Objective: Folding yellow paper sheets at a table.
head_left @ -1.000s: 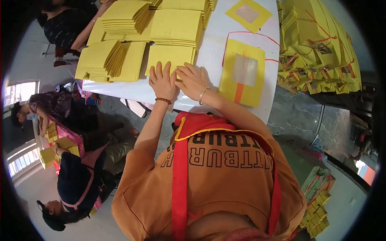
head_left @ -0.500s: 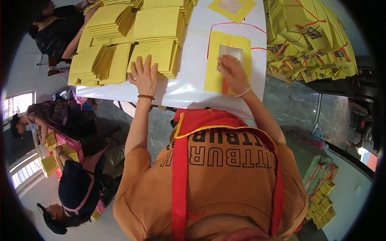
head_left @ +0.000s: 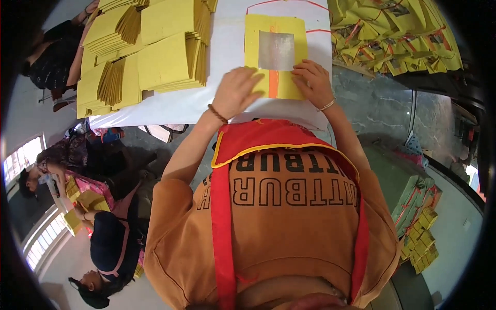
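A yellow paper sheet [head_left: 251, 44] lies flat on the white-covered table [head_left: 226, 41] in front of me. A silver-grey square [head_left: 276, 51] covers its middle, and an orange strip [head_left: 273, 84] runs below that. At the sheet's lower left edge is my left hand [head_left: 236, 90], slightly blurred, its fingers reaching over the paper and apart from the thumb. My right hand [head_left: 314, 84] rests on the right edge beside the square, fingers loosely bent and thumb apart. Neither hand visibly lifts the paper.
Stacks of folded yellow paper [head_left: 163, 64] fill the table's left side. Red string [head_left: 289, 3] lies beyond the sheet. More yellow papers with red strips [head_left: 392, 36] hang in a heap at the right. Other people [head_left: 109, 243] work at the left; yellow bundles [head_left: 419, 240] are at lower right.
My left hand has left the folded stack and moved right to the sheet. My right hand has shifted off the silver-grey square to the sheet's right edge.
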`<action>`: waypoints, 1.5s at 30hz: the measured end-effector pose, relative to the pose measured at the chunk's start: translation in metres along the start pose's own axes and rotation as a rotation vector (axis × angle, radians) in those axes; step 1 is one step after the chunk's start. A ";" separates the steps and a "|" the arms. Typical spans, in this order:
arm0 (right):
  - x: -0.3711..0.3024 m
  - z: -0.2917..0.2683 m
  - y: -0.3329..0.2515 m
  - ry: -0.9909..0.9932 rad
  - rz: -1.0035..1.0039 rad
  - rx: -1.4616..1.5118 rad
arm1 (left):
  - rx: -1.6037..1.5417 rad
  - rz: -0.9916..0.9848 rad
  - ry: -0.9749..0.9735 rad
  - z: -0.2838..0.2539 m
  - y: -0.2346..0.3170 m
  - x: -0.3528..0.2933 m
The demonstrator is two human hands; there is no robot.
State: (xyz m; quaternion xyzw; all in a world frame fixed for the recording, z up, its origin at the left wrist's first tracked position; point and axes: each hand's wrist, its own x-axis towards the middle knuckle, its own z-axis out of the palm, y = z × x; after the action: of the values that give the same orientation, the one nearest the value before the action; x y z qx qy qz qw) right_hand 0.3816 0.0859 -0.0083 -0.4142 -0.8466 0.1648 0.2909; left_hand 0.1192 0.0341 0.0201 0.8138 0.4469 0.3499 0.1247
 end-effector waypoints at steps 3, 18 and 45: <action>-0.001 0.005 0.003 0.001 0.029 0.009 | 0.169 0.119 -0.181 0.020 0.000 -0.003; -0.002 0.015 0.023 0.006 0.082 0.296 | -0.087 -0.045 -0.406 0.000 -0.003 0.023; -0.014 0.032 0.027 0.070 0.332 0.644 | -0.775 -0.822 -0.331 0.013 -0.034 0.028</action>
State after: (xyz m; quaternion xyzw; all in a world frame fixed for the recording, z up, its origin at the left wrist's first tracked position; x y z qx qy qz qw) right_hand 0.3844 0.0894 -0.0523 -0.4385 -0.6622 0.4535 0.4045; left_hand 0.1157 0.0776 0.0057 0.5126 0.5398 0.2790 0.6066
